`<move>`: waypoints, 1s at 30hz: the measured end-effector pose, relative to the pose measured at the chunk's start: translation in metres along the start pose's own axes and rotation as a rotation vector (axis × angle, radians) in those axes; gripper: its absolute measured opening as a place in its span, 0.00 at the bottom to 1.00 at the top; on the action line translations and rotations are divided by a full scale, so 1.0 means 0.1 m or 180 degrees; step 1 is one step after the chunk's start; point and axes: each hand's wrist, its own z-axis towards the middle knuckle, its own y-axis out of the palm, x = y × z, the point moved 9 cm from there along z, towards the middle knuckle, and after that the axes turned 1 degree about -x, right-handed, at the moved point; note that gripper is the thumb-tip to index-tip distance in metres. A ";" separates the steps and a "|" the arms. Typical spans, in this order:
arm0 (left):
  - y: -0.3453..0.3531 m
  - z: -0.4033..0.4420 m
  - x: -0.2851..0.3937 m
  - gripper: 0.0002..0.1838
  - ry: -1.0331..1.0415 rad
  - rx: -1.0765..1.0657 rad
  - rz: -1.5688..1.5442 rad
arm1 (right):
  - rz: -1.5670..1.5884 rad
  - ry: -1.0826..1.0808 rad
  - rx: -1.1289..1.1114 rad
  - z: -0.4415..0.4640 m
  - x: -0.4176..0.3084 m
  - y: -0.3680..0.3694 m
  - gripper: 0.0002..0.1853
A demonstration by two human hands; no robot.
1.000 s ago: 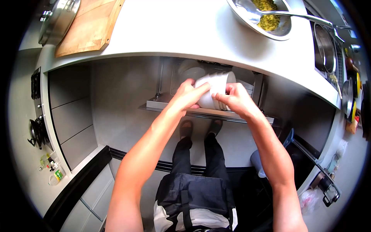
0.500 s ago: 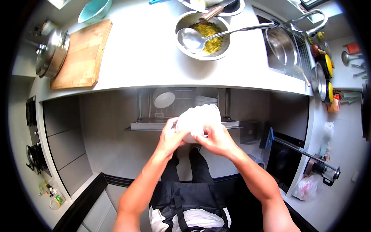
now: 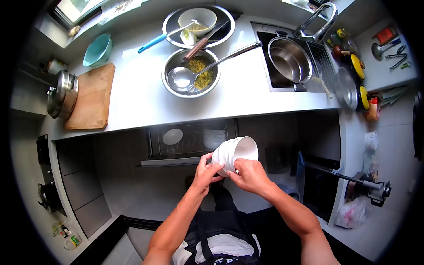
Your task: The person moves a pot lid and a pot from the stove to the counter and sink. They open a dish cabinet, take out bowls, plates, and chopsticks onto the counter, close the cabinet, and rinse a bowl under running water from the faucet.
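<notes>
My left fingers (image 3: pixel 206 170) curl around the outer side of a stack of white bowls (image 3: pixel 234 153), and my right fingers (image 3: pixel 248 173) grip it at the open end, over the rim of the nearest bowl. The stack lies tilted on its side between them. Beyond my left fingers is an open drawer (image 3: pixel 176 162) with a white dish and more stacked bowls; farther ahead, on the table (image 3: pixel 141 101), a metal bowl (image 3: pixel 169 88) of yellow-green food carries a large spoon (image 3: pixel 182 79).
</notes>
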 end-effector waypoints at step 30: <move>1.07 2.16 1.31 0.35 0.0453 -0.0445 -0.1174 | -0.1717 -0.0597 0.0010 1.72 0.67 -1.33 0.06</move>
